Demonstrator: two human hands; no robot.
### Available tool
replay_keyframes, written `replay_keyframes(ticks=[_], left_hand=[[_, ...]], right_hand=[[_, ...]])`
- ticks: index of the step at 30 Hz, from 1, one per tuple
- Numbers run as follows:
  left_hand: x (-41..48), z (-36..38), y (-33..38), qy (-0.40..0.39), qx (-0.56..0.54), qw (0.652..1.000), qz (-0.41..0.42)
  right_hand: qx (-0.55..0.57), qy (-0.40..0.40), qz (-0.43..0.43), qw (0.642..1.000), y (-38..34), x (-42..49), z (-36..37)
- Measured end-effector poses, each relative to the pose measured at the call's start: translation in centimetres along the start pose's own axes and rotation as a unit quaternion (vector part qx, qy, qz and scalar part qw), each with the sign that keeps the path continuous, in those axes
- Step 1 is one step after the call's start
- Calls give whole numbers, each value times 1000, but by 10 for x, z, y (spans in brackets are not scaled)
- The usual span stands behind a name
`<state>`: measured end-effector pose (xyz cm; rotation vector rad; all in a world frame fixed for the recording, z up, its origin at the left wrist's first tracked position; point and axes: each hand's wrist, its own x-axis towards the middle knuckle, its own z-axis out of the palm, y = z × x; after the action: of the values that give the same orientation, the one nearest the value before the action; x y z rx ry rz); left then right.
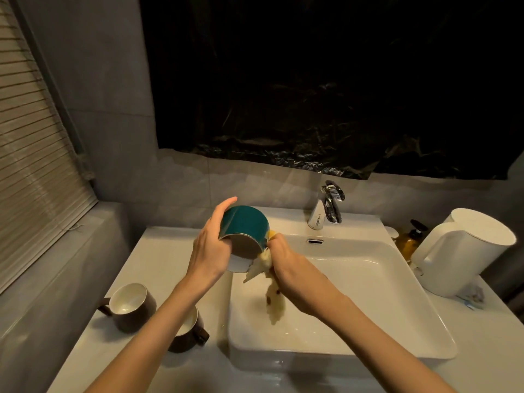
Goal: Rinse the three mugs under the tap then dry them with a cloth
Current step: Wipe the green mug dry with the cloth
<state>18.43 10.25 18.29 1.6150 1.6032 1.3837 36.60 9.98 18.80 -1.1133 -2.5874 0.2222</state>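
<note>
Yellow cloth [274,303] seemingly against teal mug [244,222]

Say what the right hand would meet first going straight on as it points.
Likely the teal mug in the left hand; the right hand presses its yellow cloth against it.

The teal mug [245,224] gleams glossy; the cloth [276,304] looks soft, matt; the basin [368,279] smooth, glazed; the tap [330,207] polished metal.

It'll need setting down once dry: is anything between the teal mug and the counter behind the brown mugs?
Nothing visible. The left hand holds the teal mug by the sink's left edge; the counter from there to both brown mugs is bare. Only the cloth in the right hand touches it.
</note>
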Motion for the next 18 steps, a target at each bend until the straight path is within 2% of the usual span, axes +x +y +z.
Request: replay_keyframes(ticks=[2, 5, 7, 10, 11, 14, 18], left_hand=[[4, -2, -1, -15, 28, 999, 18], [6, -3, -6, -15, 36, 999, 25], [4, -3, -8, -4, 35, 999, 37], [4, -3, -6, 31, 44, 997, 55], [4, -3, -4, 41, 43, 996, 59], [2, -2, 3, 55, 29, 995, 79], [2, -5, 8, 69, 11, 994, 79]], right_hand=[[92, 8, -14, 996, 4, -4, 4], [272, 26, 44, 961, 17, -4, -2], [370, 112, 96, 917, 23, 0, -11], [446, 224, 112, 859, 16, 5, -27], [441, 237, 102, 860, 11, 8, -30], [314, 229, 89, 917, -5, 19, -21], [264, 215, 22, 940, -28, 21, 9]])
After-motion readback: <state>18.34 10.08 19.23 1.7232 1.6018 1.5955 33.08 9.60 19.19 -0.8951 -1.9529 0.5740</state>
